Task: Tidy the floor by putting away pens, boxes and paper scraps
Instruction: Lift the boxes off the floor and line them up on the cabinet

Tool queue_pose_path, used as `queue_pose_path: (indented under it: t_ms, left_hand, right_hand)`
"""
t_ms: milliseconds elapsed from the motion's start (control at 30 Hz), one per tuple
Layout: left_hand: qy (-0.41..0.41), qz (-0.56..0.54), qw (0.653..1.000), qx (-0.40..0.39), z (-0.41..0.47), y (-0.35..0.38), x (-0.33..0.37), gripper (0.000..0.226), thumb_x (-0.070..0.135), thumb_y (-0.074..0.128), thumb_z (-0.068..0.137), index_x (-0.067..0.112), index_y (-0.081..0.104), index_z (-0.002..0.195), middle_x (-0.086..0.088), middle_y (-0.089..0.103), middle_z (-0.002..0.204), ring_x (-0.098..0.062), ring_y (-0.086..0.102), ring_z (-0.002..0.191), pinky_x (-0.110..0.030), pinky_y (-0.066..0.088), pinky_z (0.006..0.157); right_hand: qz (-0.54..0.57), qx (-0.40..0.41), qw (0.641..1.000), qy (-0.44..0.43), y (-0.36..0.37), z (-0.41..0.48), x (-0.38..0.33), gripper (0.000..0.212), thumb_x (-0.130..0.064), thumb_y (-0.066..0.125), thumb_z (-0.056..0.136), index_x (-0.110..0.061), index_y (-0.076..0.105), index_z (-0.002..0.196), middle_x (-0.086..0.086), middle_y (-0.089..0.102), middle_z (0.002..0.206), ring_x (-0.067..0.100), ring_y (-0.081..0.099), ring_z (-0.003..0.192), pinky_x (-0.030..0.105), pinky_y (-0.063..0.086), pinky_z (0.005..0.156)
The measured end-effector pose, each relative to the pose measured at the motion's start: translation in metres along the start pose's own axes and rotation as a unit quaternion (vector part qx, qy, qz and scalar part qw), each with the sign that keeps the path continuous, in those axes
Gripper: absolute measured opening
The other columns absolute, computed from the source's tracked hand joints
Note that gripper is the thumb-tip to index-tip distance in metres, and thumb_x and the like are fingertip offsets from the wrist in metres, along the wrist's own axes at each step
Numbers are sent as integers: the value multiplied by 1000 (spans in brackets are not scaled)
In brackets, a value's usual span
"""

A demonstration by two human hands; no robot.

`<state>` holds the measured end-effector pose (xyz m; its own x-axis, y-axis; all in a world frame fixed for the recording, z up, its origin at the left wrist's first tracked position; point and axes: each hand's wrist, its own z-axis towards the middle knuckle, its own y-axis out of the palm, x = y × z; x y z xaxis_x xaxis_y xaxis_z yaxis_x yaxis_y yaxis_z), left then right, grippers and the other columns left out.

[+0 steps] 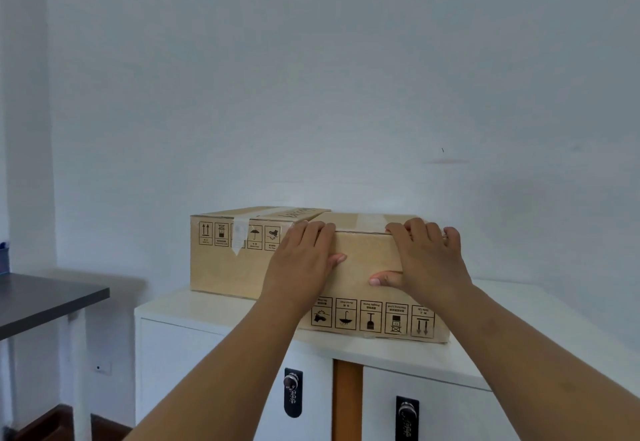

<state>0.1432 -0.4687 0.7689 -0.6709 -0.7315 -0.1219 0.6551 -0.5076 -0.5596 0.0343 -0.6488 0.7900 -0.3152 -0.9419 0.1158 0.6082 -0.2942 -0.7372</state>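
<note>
Two taped cardboard boxes stand side by side on a white cabinet (526, 333). The nearer box (363, 255) has its handling symbols upside down along the lower front. My left hand (301, 260) and my right hand (427, 260) both hold it at its top front edge, fingers hooked over the top and thumbs pressed on the front face. The farther box (223, 267) sits to the left, close to the wall, touching or nearly touching the nearer one. Neither pens nor paper scraps are in view.
The cabinet has two white doors with black combination locks (293, 392) (407, 418) and an orange strip between them. A dark grey table (45, 298) stands at the left with a blue object (3, 257) at its far edge. The white wall runs right behind the boxes.
</note>
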Motion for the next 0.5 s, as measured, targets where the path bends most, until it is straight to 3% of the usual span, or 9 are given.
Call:
queue_pose_path:
  t_ms: [167, 267, 333, 400, 500]
  left_hand:
    - [-6, 7, 1000, -28, 10, 18, -14, 57, 55, 26, 93, 18, 49, 130, 0, 57, 130, -26, 49, 128, -50, 31, 112]
    - [-26, -5, 999, -46, 16, 29, -26, 59, 58, 23, 96, 25, 35, 144, 4, 38, 152, -22, 22, 147, -48, 12, 120]
    - [-78, -26, 995, -53, 19, 39, -42, 62, 59, 23, 97, 27, 26, 149, 6, 22, 160, -19, 9, 150, -46, 3, 121]
    - [-117, -39, 991, -52, 17, 47, -62, 60, 57, 24, 98, 27, 22, 151, 4, 16, 162, -19, 5, 150, -44, 2, 121]
    - [-115, -49, 992, -21, 14, 54, -75, 55, 49, 35, 99, 24, 32, 147, 1, 31, 157, -22, 16, 149, -42, 10, 121]
  right_hand:
    - [-7, 10, 1000, 12, 16, 15, -9, 90, -85, 49, 65, -31, 35, 135, -1, 43, 129, 24, 39, 122, 45, 20, 106]
    - [-15, 20, 1000, 14, 27, 25, -14, 89, -85, 48, 66, -29, 37, 134, 0, 43, 130, 24, 40, 121, 46, 20, 106]
    - [-19, 28, 999, 13, 33, 33, -15, 87, -84, 48, 67, -29, 37, 134, 0, 43, 129, 24, 40, 120, 45, 20, 106]
    - [-20, 31, 999, 15, 40, 40, -17, 86, -84, 49, 67, -29, 38, 133, -1, 44, 128, 24, 41, 118, 45, 21, 105]
    - [-32, 64, 997, 12, 49, 44, -19, 87, -85, 50, 64, -26, 44, 129, 0, 48, 122, 26, 44, 112, 45, 23, 101]
